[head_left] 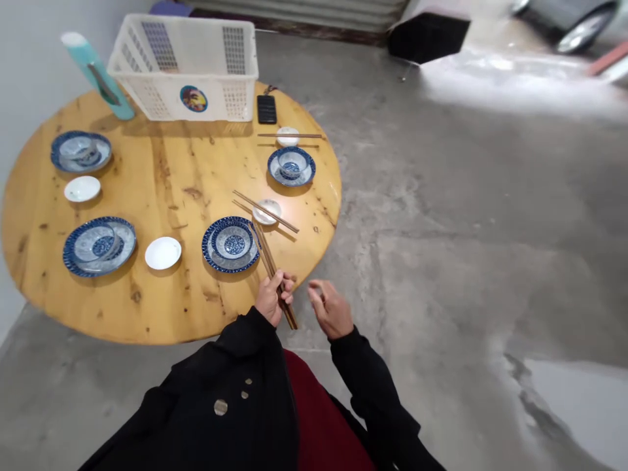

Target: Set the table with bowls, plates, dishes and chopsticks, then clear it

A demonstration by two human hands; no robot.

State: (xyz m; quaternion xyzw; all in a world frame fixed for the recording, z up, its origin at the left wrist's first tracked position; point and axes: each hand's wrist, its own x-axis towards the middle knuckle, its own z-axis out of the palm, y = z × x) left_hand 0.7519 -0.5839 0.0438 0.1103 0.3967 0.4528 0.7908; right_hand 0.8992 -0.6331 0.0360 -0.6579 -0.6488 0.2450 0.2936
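Note:
My left hand [271, 299] is closed around a bundle of brown chopsticks [266, 254] at the table's near right edge. Their upper ends reach over the rim of a blue-patterned plate [210, 258] that carries a glass bowl [232, 242]. Just right of the bundle, my right hand [332, 310] is off the table, fingers loosely curled, thumb apart, nothing visible in it. Beyond the bundle, a pair of chopsticks [282, 222] rests across a small white dish [265, 214]. Another pair of chopsticks [311, 136] lies across a second white dish [287, 132].
The round wooden table [167, 301] also bears a white plastic basket [142, 98], a turquoise cylinder [84, 57] and a black phone-like object [266, 110]. More plates [69, 256] with glass bowls and white dishes [163, 253] stand to the left. Concrete floor [441, 261] lies right.

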